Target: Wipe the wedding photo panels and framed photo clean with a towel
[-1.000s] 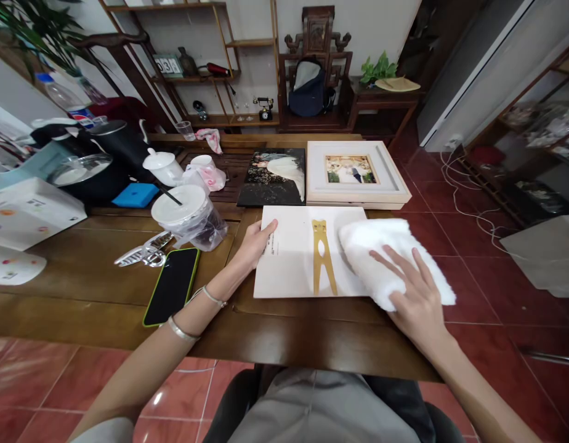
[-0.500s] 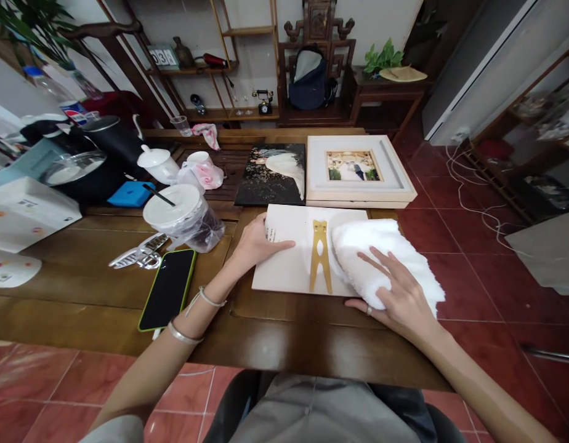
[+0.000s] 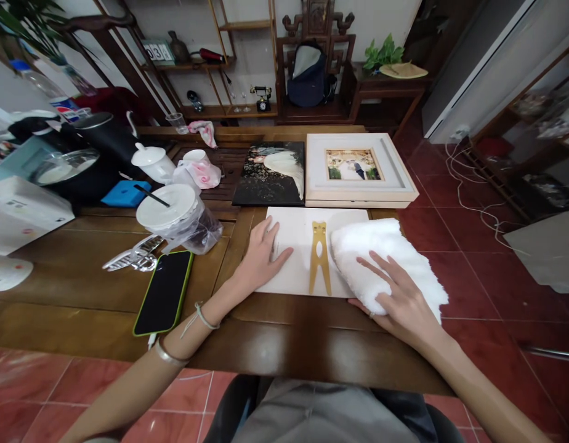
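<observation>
A white board [image 3: 296, 246], the back of a frame with a gold stand piece [image 3: 319, 258], lies flat near the front edge of the wooden table [image 3: 81, 277]. My left hand [image 3: 261, 255] rests flat on the board's left part, fingers spread. My right hand [image 3: 399, 295] presses a fluffy white cloth [image 3: 381, 261] against the board's right side, fingers stretched over it and thumb under its near edge.
Behind the board lie a dark photo print [image 3: 270, 174] and a white picture frame [image 3: 358, 169]. To the left are a lidded cup in a plastic bag [image 3: 178, 215], a phone with a green case [image 3: 164, 292], a hair clip [image 3: 127, 258], teaware and boxes. Red tiled floor at right.
My left hand slid from the board's left edge further onto its surface and flattened. My right hand and the cloth shifted slightly leftward and nearer on the board.
</observation>
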Available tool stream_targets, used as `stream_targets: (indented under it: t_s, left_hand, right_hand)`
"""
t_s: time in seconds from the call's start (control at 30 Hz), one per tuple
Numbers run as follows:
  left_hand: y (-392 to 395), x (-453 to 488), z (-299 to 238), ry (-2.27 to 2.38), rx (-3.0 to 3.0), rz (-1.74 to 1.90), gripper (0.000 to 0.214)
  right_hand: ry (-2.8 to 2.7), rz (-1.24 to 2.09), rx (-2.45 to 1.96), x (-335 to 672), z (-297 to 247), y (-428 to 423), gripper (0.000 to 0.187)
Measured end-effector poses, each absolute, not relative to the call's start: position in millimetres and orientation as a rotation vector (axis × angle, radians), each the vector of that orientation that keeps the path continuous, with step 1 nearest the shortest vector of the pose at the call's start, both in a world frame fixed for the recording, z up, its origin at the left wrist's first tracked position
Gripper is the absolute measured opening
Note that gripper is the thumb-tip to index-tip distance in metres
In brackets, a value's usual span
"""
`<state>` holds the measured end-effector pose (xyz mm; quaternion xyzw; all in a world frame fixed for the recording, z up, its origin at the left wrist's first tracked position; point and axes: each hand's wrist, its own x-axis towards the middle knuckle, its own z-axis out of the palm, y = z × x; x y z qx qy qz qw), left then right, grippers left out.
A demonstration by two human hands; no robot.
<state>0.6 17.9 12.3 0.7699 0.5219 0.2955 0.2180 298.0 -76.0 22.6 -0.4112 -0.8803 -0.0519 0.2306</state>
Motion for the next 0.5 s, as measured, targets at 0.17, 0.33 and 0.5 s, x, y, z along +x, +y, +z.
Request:
stream_targets:
  t_s: [0.17,0.33,0.5]
  left_hand:
    - [11.1,1.0,3.3,1.301,2.155,0.861,0.049]
    - [13.5,1.9,7.0,1.271,2.056,0.897,0.044]
    - [16.0,2.4,5.8,1.259,2.011,0.923,0.044]
  right_hand:
    - [-2.438,-0.147,-1.110,301.4,24.8,-80.3,0.036]
    - [-2.418,-0.140,-1.116,300.8,26.0,-80.8,0.041]
    - [-2.378,0.000,-1.081,314.4,31.3,-78.5,0.023]
